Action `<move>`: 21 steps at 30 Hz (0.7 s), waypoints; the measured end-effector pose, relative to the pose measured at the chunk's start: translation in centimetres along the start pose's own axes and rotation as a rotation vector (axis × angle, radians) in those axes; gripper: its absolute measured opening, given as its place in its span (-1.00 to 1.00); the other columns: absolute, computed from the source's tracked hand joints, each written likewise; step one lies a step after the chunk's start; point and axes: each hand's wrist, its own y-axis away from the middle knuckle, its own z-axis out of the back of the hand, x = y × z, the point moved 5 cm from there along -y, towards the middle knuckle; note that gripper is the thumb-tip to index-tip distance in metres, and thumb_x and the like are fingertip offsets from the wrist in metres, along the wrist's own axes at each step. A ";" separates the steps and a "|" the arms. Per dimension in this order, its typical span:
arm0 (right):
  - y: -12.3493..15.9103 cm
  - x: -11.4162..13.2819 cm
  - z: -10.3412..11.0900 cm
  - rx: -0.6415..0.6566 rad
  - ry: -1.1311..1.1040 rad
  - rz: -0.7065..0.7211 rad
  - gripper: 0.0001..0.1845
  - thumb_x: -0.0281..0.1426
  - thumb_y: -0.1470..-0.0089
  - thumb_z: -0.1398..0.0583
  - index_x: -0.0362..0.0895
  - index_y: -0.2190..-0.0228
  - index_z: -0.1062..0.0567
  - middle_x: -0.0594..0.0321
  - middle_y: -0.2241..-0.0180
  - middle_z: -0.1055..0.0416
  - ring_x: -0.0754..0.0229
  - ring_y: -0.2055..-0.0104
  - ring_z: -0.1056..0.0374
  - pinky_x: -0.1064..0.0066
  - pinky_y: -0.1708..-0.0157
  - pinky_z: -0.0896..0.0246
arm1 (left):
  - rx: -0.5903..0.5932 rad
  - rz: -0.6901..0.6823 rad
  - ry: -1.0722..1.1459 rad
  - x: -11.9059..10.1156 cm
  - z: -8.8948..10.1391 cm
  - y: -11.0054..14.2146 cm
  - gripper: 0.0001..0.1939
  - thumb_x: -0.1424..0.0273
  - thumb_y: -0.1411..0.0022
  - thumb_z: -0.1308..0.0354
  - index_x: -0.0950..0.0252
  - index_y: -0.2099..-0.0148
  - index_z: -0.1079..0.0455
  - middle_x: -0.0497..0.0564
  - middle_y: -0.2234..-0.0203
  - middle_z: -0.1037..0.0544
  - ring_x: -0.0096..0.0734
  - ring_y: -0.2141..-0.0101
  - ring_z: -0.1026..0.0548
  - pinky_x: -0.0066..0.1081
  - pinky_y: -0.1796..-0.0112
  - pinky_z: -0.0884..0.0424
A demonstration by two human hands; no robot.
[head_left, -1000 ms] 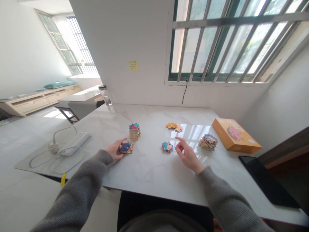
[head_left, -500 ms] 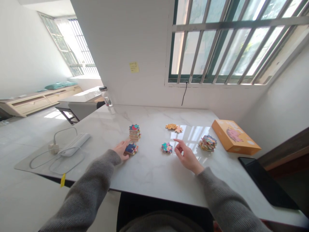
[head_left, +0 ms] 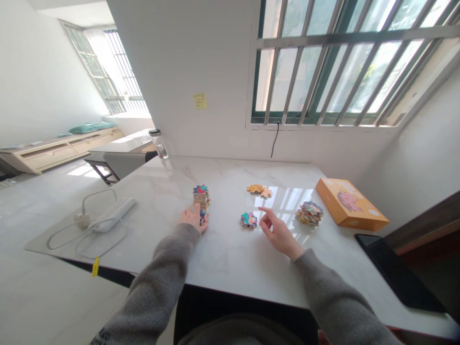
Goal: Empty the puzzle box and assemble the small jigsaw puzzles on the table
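Note:
My left hand [head_left: 191,219] is closed around a short stack of jigsaw puzzle pieces [head_left: 203,217], thumb at the near side and a finger at the far side. That stack sits right in front of a taller stack of puzzle pieces [head_left: 201,195]; whether the two touch is hidden by my fingers. My right hand [head_left: 279,234] hovers or rests over the table with the index finger stretched out and the others loosely curled, holding nothing. Just left of it lies a small pile of teal and pink puzzle pieces [head_left: 249,220].
Orange-tan puzzle pieces [head_left: 256,189] lie farther back. A mixed pile of pieces [head_left: 309,213] is at the right, beside an orange box [head_left: 350,203] and a black tablet-like slab [head_left: 398,270]. A power strip [head_left: 113,214] with cables lies left; a bottle [head_left: 159,143] stands at the back-left corner.
My left hand has moved right and slightly away, bringing the short stack in line with the tall one. My right hand has stayed in place.

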 end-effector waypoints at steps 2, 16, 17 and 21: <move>0.0 0.0 0.0 0.000 0.003 -0.003 -0.57 -0.38 -0.25 -0.04 -0.09 -0.13 -0.25 0.28 0.37 -0.38 0.22 0.38 -0.33 0.34 0.29 -0.28 | -0.005 0.011 0.002 0.0 -0.1 -0.2 -0.19 0.17 -0.17 -0.10 0.45 -0.36 0.01 0.35 0.05 -0.42 0.11 0.05 -0.42 -0.20 0.01 -0.25; 0.1 0.0 0.0 0.003 0.011 0.021 -0.58 -0.36 -0.26 -0.04 -0.08 -0.14 -0.24 0.27 0.37 -0.39 0.21 0.38 -0.33 0.34 0.30 -0.29 | -0.061 0.062 0.095 -0.2 0.3 1.4 -0.34 0.14 -0.15 -0.10 0.44 -0.19 -0.17 0.35 0.10 -0.44 0.14 0.07 -0.43 -0.11 0.06 -0.29; 0.1 0.1 0.0 0.004 0.011 0.023 -0.58 -0.36 -0.26 -0.04 -0.08 -0.14 -0.24 0.27 0.36 -0.39 0.21 0.38 -0.33 0.34 0.30 -0.29 | -0.061 0.070 0.088 -0.2 0.6 1.8 -0.31 0.11 -0.14 -0.10 0.43 -0.21 -0.16 0.35 0.09 -0.44 0.15 0.07 -0.42 -0.08 0.06 -0.29; 0.0 0.1 0.0 0.008 0.016 0.013 -0.58 -0.38 -0.25 -0.04 -0.09 -0.13 -0.25 0.27 0.37 -0.39 0.21 0.39 -0.33 0.35 0.31 -0.28 | -0.105 0.002 0.044 -1.4 2.6 3.7 -0.14 0.00 -0.09 -0.17 0.35 -0.31 -0.07 0.35 -0.02 -0.38 0.21 -0.01 -0.33 0.04 0.04 -0.25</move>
